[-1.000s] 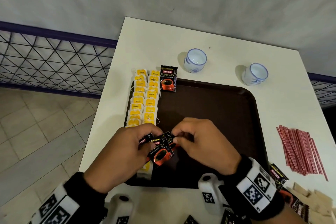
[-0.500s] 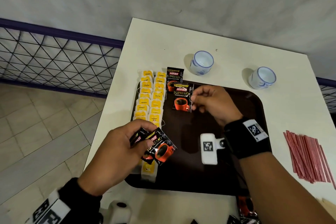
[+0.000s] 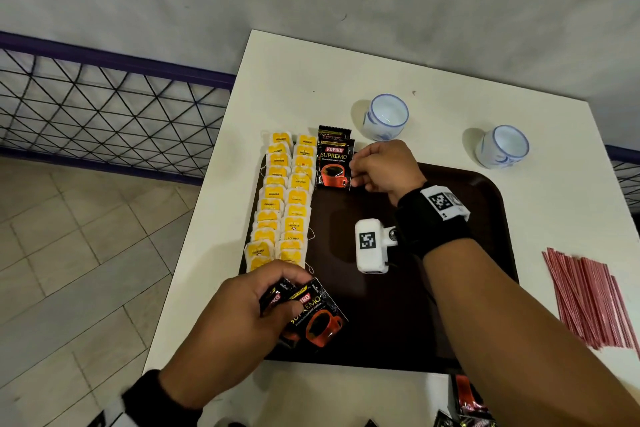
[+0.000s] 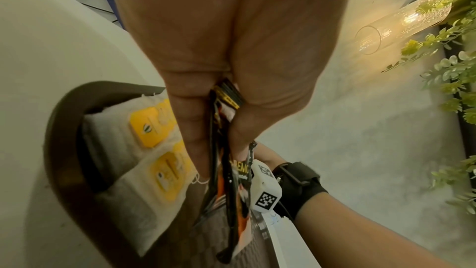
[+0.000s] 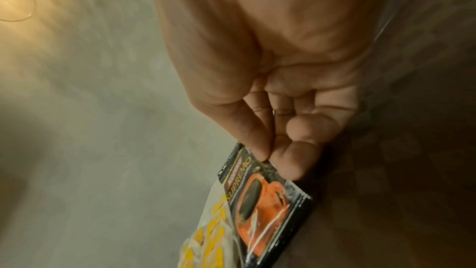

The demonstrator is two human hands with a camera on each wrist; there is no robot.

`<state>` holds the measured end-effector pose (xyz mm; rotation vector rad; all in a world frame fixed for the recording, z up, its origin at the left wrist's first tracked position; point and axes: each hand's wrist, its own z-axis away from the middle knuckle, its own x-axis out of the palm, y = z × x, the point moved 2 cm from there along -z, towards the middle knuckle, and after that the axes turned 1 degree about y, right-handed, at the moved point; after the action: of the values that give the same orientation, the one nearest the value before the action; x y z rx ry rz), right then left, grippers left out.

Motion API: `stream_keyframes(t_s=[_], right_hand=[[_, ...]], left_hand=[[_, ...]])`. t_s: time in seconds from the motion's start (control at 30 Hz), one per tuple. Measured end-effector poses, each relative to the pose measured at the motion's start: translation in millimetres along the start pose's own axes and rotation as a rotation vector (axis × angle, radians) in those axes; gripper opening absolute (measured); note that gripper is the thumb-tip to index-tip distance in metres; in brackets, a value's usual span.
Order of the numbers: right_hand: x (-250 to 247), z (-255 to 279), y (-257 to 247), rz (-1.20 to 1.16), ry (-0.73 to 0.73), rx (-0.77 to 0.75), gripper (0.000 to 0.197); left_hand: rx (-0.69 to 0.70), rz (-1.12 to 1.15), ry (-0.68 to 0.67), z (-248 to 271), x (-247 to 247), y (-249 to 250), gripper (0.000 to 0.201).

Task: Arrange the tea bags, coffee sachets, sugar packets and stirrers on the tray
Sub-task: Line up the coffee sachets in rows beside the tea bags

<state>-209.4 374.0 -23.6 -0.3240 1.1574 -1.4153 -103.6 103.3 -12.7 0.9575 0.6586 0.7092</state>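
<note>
Coffee sachet [image 3: 333, 167], upright, long axis toward wall

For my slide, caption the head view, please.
Right hand lays black coffee sachet beside yellow tea bags on brown tray.

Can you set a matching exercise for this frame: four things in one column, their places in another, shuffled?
Things:
1. tea bags
2. stirrers
3. cups
4. sachet bundle

Places:
A. on the table right of the tray
B. in the left hand
C. in two rows along the tray's left edge
D. on the table beyond the tray

Pairs: 1-C, 2-A, 3-D, 4-B
</note>
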Motion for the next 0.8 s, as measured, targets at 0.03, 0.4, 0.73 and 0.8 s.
stream_keyframes(t_s=[0.03, 0.4, 0.73, 0.8], right_hand=[[1, 0, -1, 0.011, 0.011, -0.001, 0.016], [10, -3, -4, 0.109, 0.064, 0.005, 0.010], [12, -3, -3, 0.108, 0.054, 0.018, 0.011], [12, -3, -2, 0.095, 0.055, 0.022, 0.010]], left_hand=[[0.001, -0.003, -0.006, 0, 0, 0, 0.040], [-0.027, 0.025, -0.028, 3, 5, -3, 0.041], [-0.020, 0.010, -0.018, 2, 5, -5, 0.041], [-0.014, 0.002, -0.016, 2, 5, -4, 0.041]])
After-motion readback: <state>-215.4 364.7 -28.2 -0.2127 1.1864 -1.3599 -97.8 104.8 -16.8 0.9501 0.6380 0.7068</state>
